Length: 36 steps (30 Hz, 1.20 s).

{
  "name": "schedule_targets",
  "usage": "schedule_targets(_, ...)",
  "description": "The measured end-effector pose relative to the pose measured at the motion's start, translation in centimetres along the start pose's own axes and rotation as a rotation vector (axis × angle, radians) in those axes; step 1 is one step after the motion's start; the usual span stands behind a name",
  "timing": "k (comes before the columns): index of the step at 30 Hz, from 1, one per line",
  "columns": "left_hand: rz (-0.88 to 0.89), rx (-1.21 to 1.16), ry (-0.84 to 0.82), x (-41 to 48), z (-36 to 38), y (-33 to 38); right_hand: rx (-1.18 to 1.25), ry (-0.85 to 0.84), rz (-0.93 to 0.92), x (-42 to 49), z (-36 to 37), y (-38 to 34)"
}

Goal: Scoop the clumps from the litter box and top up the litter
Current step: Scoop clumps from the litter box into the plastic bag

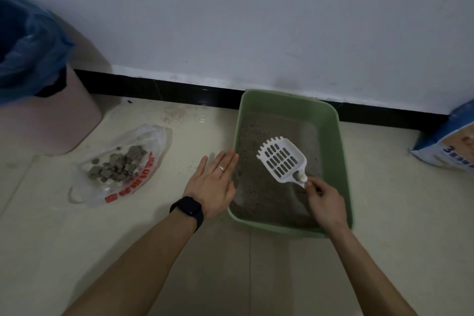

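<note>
The right hand (323,201) pinches the scoop (282,160) over the litter box (345,161) (left hand (214,182) flat at its rim); that thin grip risks a spill.

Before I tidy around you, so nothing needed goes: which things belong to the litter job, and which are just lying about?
Job: green litter box, white scoop, plastic bag of clumps, blue litter sack.
Lying about: pink bin, probably; spilled grit.
</note>
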<state>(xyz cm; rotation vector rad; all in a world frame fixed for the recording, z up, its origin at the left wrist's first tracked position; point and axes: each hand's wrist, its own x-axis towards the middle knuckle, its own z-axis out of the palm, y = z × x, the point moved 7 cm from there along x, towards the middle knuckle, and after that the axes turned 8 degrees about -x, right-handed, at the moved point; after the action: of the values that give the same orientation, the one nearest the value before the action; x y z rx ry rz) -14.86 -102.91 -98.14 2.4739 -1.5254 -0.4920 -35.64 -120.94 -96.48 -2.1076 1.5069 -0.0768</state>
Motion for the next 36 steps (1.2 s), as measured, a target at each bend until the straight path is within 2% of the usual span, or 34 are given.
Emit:
schedule_targets(10,0.036,0.017,-0.030,0.0,-0.8,-0.7,0.045,0.015,-0.034,-0.4,-1.7,-2.2)
schedule_targets(13,0.000,0.017,-0.040,-0.1,-1.6,-2.4,0.051,0.015,-0.077,-0.7,-2.3,-4.4)
schedule_targets(18,-0.187,-0.009,0.030,-1.1,-5.1,-8.5,0.065,-0.009,-0.202,-2.1,-2.2,-10.2)
schedule_targets(24,-0.416,-0.048,0.079,-5.8,-8.5,-18.5,0.016,-0.102,-0.349,-4.2,1.2,-19.3)
schedule_targets(28,-0.580,-0.119,0.026,-10.6,-8.0,-25.1,0.025,-0.168,-0.485,-6.6,4.7,-25.5)
schedule_targets(31,-0.665,-0.181,-0.041,-13.9,-6.3,-28.4,-0.156,-0.153,-0.651,-8.1,7.9,-29.1)
schedule_targets(36,-0.685,-0.230,-0.110,-16.3,-3.6,-30.7,-0.709,0.117,-1.069,-11.7,13.8,-32.9)
